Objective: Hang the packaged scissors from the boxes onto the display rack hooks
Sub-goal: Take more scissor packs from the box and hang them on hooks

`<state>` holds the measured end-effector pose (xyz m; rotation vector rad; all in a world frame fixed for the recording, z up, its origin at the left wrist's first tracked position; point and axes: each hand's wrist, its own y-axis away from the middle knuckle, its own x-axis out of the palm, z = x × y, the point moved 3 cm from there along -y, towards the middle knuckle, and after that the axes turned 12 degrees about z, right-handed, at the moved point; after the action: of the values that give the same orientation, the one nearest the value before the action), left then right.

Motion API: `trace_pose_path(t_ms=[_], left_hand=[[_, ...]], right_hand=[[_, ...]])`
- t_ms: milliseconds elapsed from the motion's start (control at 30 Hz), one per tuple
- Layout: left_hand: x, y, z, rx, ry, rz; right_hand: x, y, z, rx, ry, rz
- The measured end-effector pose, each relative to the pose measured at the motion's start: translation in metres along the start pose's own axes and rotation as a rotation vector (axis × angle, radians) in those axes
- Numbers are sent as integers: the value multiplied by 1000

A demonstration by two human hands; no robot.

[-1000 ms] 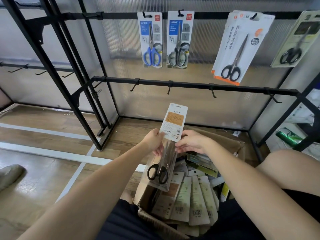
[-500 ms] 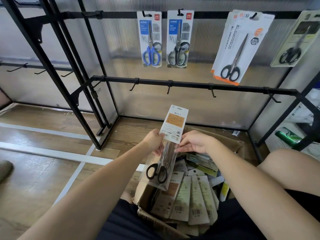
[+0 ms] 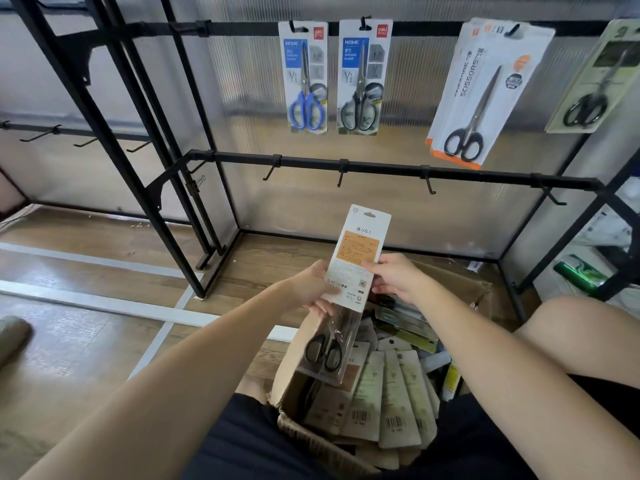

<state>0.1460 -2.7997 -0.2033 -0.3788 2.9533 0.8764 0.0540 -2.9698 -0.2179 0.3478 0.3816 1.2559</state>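
Note:
I hold a packaged pair of black-handled scissors (image 3: 353,265) upright over the cardboard box (image 3: 294,358), its white card back facing me. My left hand (image 3: 311,289) grips its left edge and my right hand (image 3: 394,277) grips its right edge. The box holds several more packaged scissors (image 3: 391,396). Above, the lower rack bar (image 3: 381,168) carries bare hooks, one (image 3: 341,176) straight above the package. On the top bar hang a blue-handled pack (image 3: 304,76), a black-handled pack (image 3: 362,76), a white pack (image 3: 481,95) and a green one (image 3: 599,84).
Black rack uprights (image 3: 145,161) stand at the left, with further bare hooks (image 3: 41,133) on a side bar. A shoe (image 3: 12,337) rests on the wooden floor at far left. My bent knee (image 3: 581,337) is at the right, beside a green item (image 3: 581,275) behind the frame.
The package has risen slightly toward the lower bar, still held in both hands. The shoe at the left slid out of view and came partly back.

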Motion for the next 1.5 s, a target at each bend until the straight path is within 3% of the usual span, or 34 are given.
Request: trace_pose_path(t_ms=[167,300,500,700,967,1167,1300,1500], left_hand=[[-1,-5,-8,17,-117,-222],[-2,-9,-11,30,-96,-191],[2,-12,-17,71,-159,-155],[15,-22,-21,75,-349,-177],[26,-27,-27,104,-508,-283],[18,-30,-14,98,-270,-153],[8,-28,-6,64,-290,-275],[2,-26,-4,12,-163,-208]], right_hand=[[2,0,5,-71,-85,33],[-1,0,5,-59,-81,14],[-1,9,13,46,-29,-149],[22,10,20,157,-54,31],[25,-1,18,103,-152,31],[4,-9,6,44,-264,-173],[-8,-8,8,1,-308,-227],[-9,-8,12,-25,-382,-152]])
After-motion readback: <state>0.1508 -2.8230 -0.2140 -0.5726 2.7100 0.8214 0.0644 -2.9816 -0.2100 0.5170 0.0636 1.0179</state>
